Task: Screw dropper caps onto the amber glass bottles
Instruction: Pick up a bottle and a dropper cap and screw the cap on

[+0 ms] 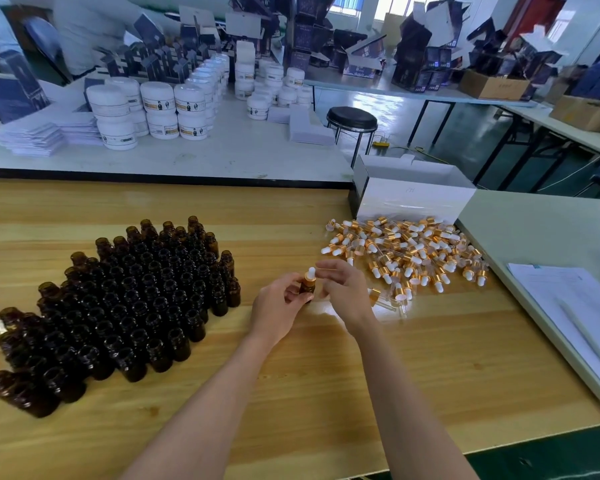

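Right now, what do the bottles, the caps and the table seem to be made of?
Bottles: glossy amber glass, judging by see-through walls and sharp highlights. Caps: shiny gold collar, metal or metallised plastic; matte white bulb, probably rubber. Table: pale wood grain with sheen, perhaps laminate.

Seen on my feed: both forearms (219, 396) bare along all the length I can see. Left hand (278, 308) and right hand (343, 292) bare too. Slim wrists, long fingers; fingertips blurred, nails unreadable.
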